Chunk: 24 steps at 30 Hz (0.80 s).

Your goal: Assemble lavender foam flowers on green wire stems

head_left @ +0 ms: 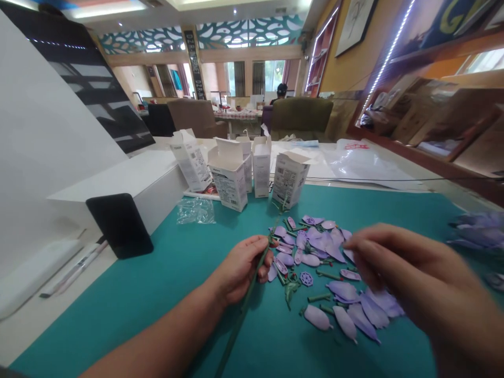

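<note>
My left hand (242,269) grips a long green flower stem (248,294) that runs from the near edge of the picture up past my fingers. Lavender foam petals (344,321) lie scattered on the teal mat (118,315), with short green stem pieces (318,297) and a small purple star-shaped piece (306,279) among them. My right hand (397,262) is blurred by motion above the right side of the pile. I cannot see anything in its fingers.
Several opened white cartons (228,176) stand at the mat's far edge, beside a crumpled transparent plastic bag (196,211). A black slab (120,226) lies left of the mat. Finished lavender flowers (478,231) sit at the right edge. A person (281,92) is far behind.
</note>
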Tool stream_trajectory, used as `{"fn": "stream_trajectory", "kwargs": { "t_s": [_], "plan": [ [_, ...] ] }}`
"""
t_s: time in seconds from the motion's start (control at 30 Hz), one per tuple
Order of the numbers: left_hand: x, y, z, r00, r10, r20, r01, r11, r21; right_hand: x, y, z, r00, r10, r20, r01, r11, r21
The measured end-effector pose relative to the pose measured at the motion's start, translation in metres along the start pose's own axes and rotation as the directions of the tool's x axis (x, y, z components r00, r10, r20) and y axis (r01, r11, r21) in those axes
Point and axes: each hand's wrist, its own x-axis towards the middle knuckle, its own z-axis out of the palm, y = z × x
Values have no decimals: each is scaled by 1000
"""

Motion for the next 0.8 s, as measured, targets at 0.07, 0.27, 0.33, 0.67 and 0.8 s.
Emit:
{"fn": "stream_trajectory", "kwargs": {
  "t_s": [0.07,0.27,0.33,0.67,0.8],
  "plan": [
    [0,0,0,1000,0,2,0,1000,4,23,10,10,999,34,-23,-37,986,-163],
    [1,1,0,999,-36,-4,36,999,23,42,70,30,994,-62,95,109,749,-653],
    [0,1,1,999,-39,-15,40,999,26,40,79,34,984,-70,163,167,678,-716],
    [-1,-4,1,999,-32,-16,33,998,51,40,82,41,976,-157,154,217,597,-772],
    [-1,-2,2,1000,-23,-17,24,998,62,41,79,31,996,-79,44,86,686,-722]
  ]
}}
